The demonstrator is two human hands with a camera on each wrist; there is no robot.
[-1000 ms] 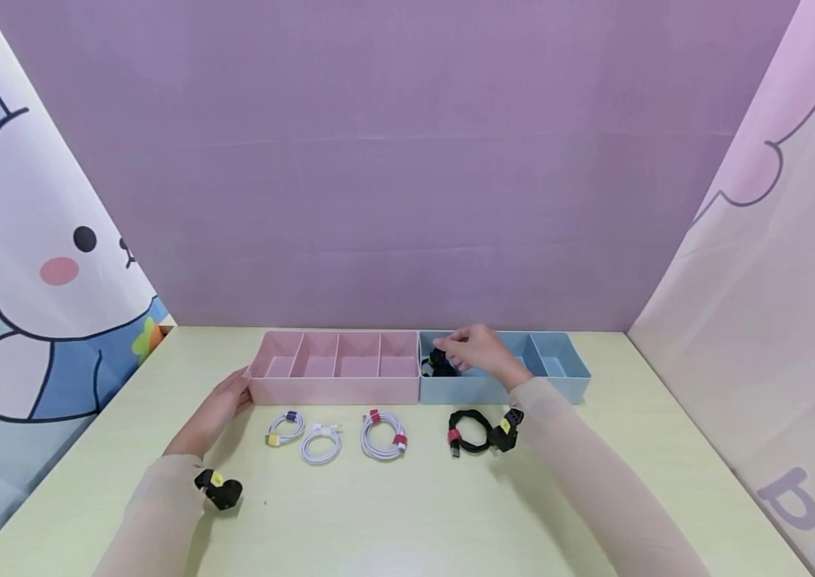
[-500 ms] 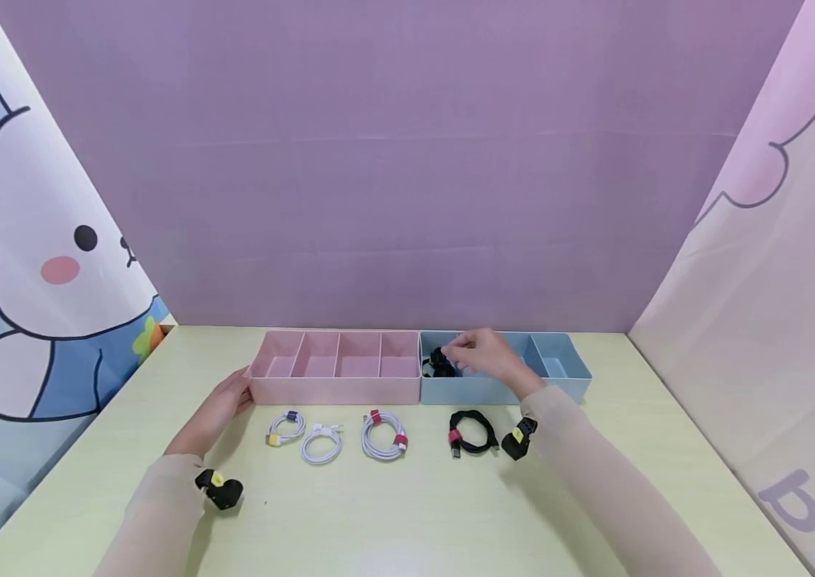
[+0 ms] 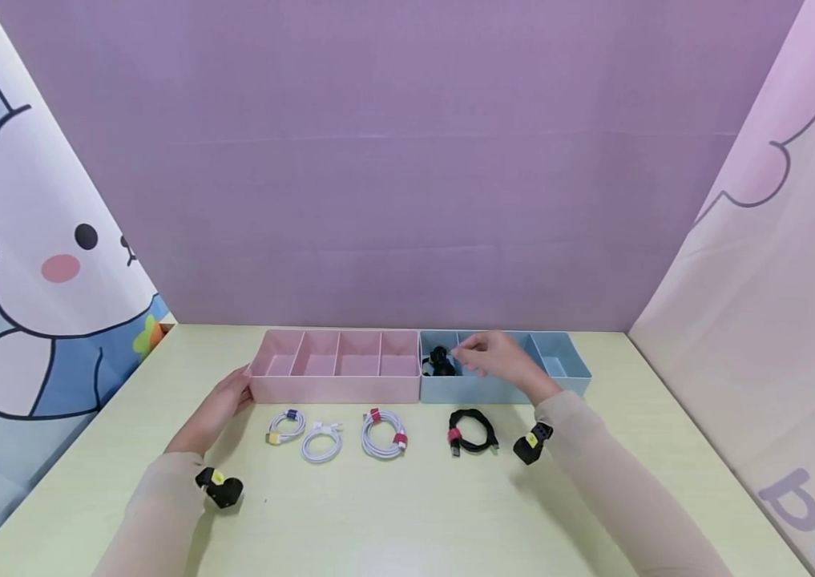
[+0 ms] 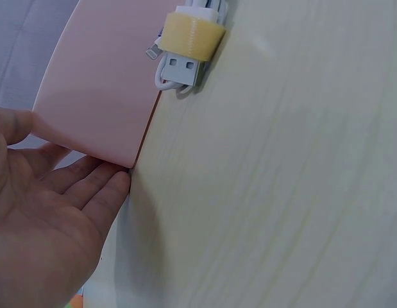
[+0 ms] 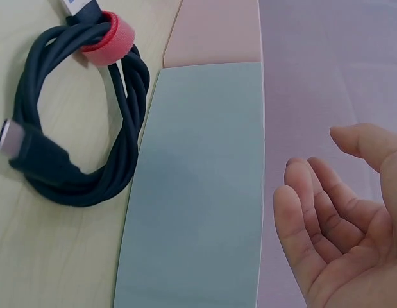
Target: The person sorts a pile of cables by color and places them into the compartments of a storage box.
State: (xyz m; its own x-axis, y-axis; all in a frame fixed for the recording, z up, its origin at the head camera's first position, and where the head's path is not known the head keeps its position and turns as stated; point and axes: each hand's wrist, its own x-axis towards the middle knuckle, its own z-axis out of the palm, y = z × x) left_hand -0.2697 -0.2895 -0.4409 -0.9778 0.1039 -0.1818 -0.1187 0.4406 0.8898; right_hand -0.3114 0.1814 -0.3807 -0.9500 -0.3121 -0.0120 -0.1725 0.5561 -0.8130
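Observation:
My left hand [image 3: 229, 394] touches the left end of the pink divided box [image 3: 335, 390]. In the left wrist view, straight fingers [image 4: 110, 200] lie along the box's end wall, with the thumb up by its rim. Over the blue divided box [image 3: 479, 390] hovers my right hand [image 3: 497, 358], fingers loosely bent; in the right wrist view thumb and fingertips stand apart with nothing between them. A dark black bundle [image 3: 440, 365] lies in the blue box's leftmost compartment, left of those fingertips. Below the blue box rests a coiled black cable [image 3: 474, 433] with a red strap.
In front of the pink box lie a white cable with a yellow strap [image 3: 286, 428], a small white cable [image 3: 321, 445] and a larger white cable with red straps [image 3: 384, 435]. Behind the boxes rises a purple backdrop [image 3: 393, 200]; printed cloths flank the table.
My right hand has drawn back rightward from the black bundle, which stays in the blue box's left compartment, and the fingers have come off it. The left hand has stayed in place.

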